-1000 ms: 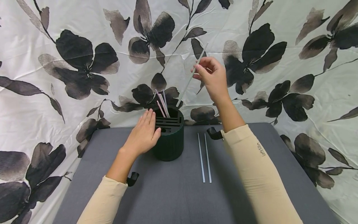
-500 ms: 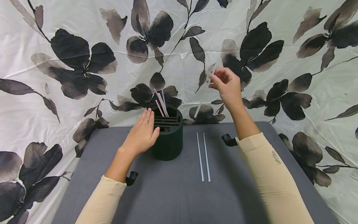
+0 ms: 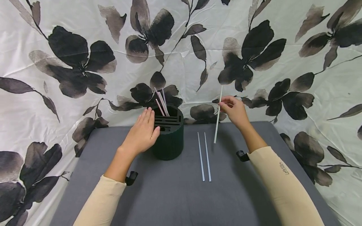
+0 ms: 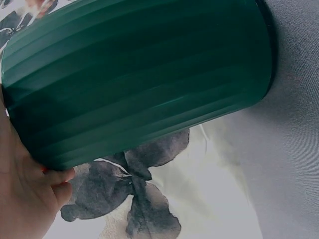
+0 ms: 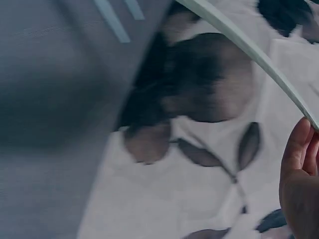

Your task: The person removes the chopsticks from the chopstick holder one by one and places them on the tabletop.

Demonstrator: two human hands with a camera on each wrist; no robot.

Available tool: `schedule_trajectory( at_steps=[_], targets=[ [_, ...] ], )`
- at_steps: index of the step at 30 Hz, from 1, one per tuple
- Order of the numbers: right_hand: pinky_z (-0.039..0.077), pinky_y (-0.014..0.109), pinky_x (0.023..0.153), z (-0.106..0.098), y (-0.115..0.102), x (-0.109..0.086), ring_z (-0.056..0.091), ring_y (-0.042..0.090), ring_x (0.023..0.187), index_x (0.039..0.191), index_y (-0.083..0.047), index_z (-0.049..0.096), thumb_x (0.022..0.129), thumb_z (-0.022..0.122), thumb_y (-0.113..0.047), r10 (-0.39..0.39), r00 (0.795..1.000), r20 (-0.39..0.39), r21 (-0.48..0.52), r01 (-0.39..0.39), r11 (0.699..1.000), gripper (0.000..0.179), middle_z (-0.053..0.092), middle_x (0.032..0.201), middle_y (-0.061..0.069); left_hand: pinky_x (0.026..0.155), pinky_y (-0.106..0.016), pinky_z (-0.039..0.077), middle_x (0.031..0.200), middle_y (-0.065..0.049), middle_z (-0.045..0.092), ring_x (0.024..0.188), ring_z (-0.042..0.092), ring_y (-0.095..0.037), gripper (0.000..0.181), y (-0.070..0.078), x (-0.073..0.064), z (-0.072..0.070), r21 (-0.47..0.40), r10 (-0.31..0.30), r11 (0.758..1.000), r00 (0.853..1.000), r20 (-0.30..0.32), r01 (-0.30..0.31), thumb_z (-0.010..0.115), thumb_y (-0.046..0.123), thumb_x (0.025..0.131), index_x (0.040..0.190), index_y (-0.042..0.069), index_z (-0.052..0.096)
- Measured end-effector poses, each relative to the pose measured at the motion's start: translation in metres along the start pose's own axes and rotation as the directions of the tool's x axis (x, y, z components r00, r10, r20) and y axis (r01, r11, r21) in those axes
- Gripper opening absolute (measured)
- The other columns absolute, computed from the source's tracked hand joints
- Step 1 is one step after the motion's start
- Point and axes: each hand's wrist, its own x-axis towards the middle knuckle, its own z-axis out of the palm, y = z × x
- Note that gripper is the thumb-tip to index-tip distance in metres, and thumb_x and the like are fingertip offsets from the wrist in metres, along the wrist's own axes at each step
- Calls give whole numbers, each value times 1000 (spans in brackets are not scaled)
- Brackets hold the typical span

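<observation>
Stick [image 3: 216, 125] in right-hand fingers [image 3: 228, 99] shows both ends only in head view.

pink sticks [image 3: 160, 107]: lower ends hidden inside holder [image 3: 168, 146] | right hand [image 5: 303, 191]: cut off, right wrist view

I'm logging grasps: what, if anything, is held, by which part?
The right hand pinches a pale green stick above its middle; the left hand rests straight-fingered against the green holder.

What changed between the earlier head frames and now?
The right hand carried its pale stick away from the green holder, rightward and down toward the table; nothing was let go. The left hand stayed at the holder; the sticks inside and two bluish sticks stayed put.
</observation>
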Motion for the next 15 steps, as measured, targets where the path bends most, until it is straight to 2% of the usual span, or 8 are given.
schedule_trajectory(
  at_steps=[3,5,10,15],
  targets=[
    [61,19,68,1,22,-5,71,7,77,121,8,65,100,68,-13,38,998,47,-71,-35,997,30,67,97,8,130,-53,14,170,-27,13,160,11,-40,72,-1,2,0,4,-6,1000,1000,-7,6,35,38,109,160,-10,19],
    [63,23,71,2,35,-8,71,5,76,120,8,65,101,67,-12,58,996,75,-98,-50,994,28,67,98,11,130,-52,14,170,-27,13,160,11,-39,72,-1,3,1,5,-11,1000,1000,-6,11,35,37,109,160,-10,19],
    [64,33,74,6,59,-16,69,4,73,118,12,64,101,66,-8,98,987,125,-104,-85,991,27,69,99,22,130,-53,13,171,-26,12,160,10,-39,72,-1,6,2,7,-20,1000,1000,-4,20,35,38,109,161,-9,18],
    [62,23,68,12,83,-24,68,4,68,117,16,62,100,64,-3,144,974,176,-79,-132,988,26,70,103,32,130,-53,14,171,-26,12,160,12,-40,72,0,9,5,6,-26,1000,1000,-13,26,36,38,108,161,-9,19]
  ],
)
